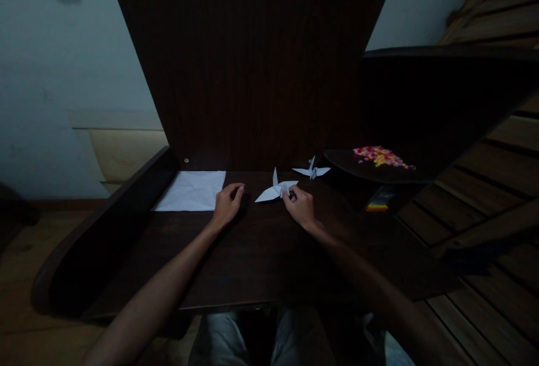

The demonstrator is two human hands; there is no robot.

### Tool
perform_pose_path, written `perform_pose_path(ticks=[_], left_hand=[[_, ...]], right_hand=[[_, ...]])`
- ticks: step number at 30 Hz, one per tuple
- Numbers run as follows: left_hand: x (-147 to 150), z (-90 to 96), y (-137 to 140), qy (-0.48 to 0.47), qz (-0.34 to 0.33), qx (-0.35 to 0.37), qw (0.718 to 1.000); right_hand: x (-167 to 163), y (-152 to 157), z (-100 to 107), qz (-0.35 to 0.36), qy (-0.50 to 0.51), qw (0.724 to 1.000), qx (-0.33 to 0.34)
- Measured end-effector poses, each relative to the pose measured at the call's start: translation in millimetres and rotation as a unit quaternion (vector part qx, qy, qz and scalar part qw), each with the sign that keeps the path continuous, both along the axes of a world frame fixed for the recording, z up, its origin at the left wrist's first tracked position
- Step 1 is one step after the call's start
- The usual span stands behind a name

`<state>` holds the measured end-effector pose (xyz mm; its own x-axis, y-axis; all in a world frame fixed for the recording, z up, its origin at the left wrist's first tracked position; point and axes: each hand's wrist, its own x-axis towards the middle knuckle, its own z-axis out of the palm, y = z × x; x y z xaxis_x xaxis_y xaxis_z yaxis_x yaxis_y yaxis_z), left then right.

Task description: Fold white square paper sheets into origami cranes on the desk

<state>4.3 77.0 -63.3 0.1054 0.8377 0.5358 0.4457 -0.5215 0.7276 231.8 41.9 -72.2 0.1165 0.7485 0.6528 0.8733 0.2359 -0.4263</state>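
My right hand (300,204) pinches a white paper crane (275,190) between thumb and fingers at its right end. The crane's wings are spread, and one thin point sticks up. Behind it and to the right, a second paper crane (313,172) stands on the dark desk (252,265). My left hand (228,203) rests with curled fingers by the right edge of a creased white paper sheet (193,189). Thumb and fingertips come together there, and nothing shows between them.
On a small dark shelf (345,159) at the right lies a heap of small pink, yellow and white pieces (381,156). Below it is a small object with a yellow-orange band (377,207). A raised side panel (105,231) bounds the desk at the left, and a tall dark back panel (261,74) rises behind.
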Motion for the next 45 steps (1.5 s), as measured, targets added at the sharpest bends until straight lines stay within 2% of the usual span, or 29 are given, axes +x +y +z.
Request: perform_pose_path(ticks=[6,10,18,26,33,38,45], left_hand=[[-3,-5.8,4,0.048,0.019,0.041,0.998],[-3,-7.8,6,0.059,0.017,0.051,0.997],[-5,-8.6,7,0.073,0.009,0.056,0.996],[-6,-9.8,8,0.079,0.002,0.065,0.995],[-6,-11.1,9,0.092,0.001,0.064,0.994],[-6,-10.3,8,0.103,-0.002,0.073,0.992],[-6,-11.2,8,0.121,-0.013,0.083,0.989]], right_hand=[[10,34,10,-0.138,-0.038,0.987,-0.074],[11,51,13,-0.186,-0.038,0.976,-0.109],[11,75,10,-0.236,-0.007,0.958,-0.161],[7,75,6,-0.241,0.024,0.947,-0.209],[8,71,6,-0.23,0.03,0.95,-0.207],[21,65,4,-0.219,0.03,0.959,-0.177],[53,64,5,-0.274,0.037,0.95,-0.146]])
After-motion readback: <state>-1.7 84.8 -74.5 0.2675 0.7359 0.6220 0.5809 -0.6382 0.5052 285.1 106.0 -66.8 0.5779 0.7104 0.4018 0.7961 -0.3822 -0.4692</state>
